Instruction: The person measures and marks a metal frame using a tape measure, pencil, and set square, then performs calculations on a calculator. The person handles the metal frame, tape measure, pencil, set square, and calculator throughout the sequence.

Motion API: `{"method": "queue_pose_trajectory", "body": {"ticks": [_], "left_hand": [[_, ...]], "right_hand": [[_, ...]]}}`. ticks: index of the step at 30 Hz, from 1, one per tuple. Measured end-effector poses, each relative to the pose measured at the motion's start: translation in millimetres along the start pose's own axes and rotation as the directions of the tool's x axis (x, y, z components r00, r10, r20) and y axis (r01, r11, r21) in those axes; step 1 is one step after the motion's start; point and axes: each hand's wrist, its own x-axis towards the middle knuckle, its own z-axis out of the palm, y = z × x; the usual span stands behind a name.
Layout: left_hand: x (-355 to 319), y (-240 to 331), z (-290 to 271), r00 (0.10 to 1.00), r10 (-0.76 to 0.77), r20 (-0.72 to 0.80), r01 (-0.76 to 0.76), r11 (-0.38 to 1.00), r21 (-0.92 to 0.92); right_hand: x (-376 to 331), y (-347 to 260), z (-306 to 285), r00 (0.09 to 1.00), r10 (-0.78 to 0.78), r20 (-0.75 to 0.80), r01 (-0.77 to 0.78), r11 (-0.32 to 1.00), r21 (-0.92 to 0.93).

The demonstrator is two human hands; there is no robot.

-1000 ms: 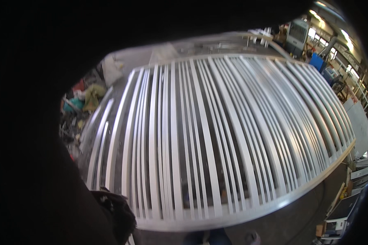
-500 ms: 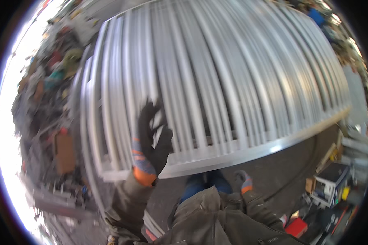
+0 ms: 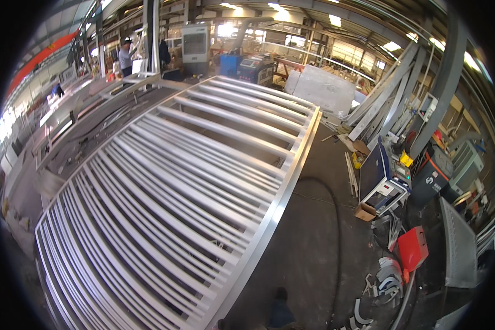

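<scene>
Neither of my hands shows in the head view. A large frame of silver metal bars [image 3: 181, 187] lies flat before me, stretching from the lower left to the far middle. Its long right rail [image 3: 275, 203] runs along the dark floor [image 3: 319, 242]. The tip of my dark shoe [image 3: 280, 311] shows at the bottom edge beside the rail's near end.
A blue and white machine on a stand [image 3: 382, 179] stands right of the frame, with a cardboard box [image 3: 364, 212] and a red case [image 3: 412, 248] on the floor. A black cable [image 3: 335, 220] loops across the floor. Metal profiles [image 3: 379, 102] lean at the back right. A person [image 3: 126, 55] works far off.
My gloved left hand, raised over the bars half a second ago, has left the view. My head has lifted and turned, so the frame now runs away toward the workshop's far end.
</scene>
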Motion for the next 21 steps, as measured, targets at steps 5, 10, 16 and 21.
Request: {"method": "queue_pose_trajectory", "body": {"ticks": [5,10,16,21], "left_hand": [[41.6,87.5,123.0,0.998,-0.007,0.068,0.006,1.0,0.012],[55.3,134.6,240.1,0.995,-0.099,0.015,0.1,0.99,-0.101],[66.0,137.9,341.5,0.931,-0.365,-0.008,0.315,0.814,-0.488],[163.3,199.3,480.2,0.995,0.013,0.095,0.011,0.967,-0.253]], "right_hand": [[86.3,-77.6,-65.1,0.999,0.003,-0.054,0.009,0.977,0.213],[193.9,-137.3,-161.9,0.994,-0.043,-0.099,0.069,0.956,0.284],[324.9,-187.1,-249.5,0.905,-0.368,-0.213,0.366,0.929,-0.05],[503.9,-372.8,-308.7,0.966,-0.218,0.139,-0.016,0.485,0.874]]}}
